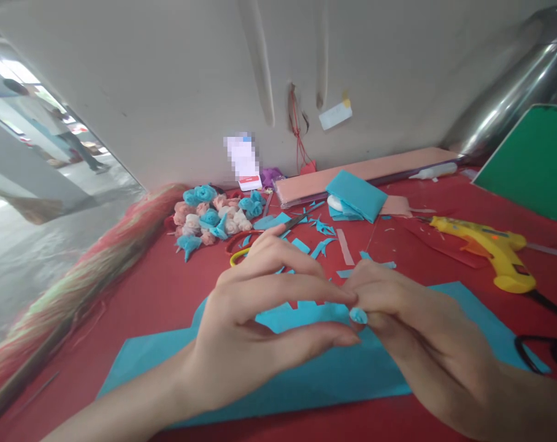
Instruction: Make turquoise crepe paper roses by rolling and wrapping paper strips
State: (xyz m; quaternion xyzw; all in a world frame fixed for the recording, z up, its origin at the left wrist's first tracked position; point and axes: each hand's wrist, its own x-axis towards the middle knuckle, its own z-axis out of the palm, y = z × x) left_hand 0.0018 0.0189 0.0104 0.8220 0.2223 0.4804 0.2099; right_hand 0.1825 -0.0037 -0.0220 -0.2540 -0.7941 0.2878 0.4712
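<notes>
Right fingers (383, 323) pinch a small blue roll (358, 315), its rear hidden, while the left fingers (297, 289) stand parted.

The single view looks from the person's head, forward and down, close above the left hand (255, 319) and right hand (421, 337), which loom large low in view. It spans the red tabletop (135, 288), the pale wall (177, 92) beyond and, leftward, distant floor (43, 258).
</notes>
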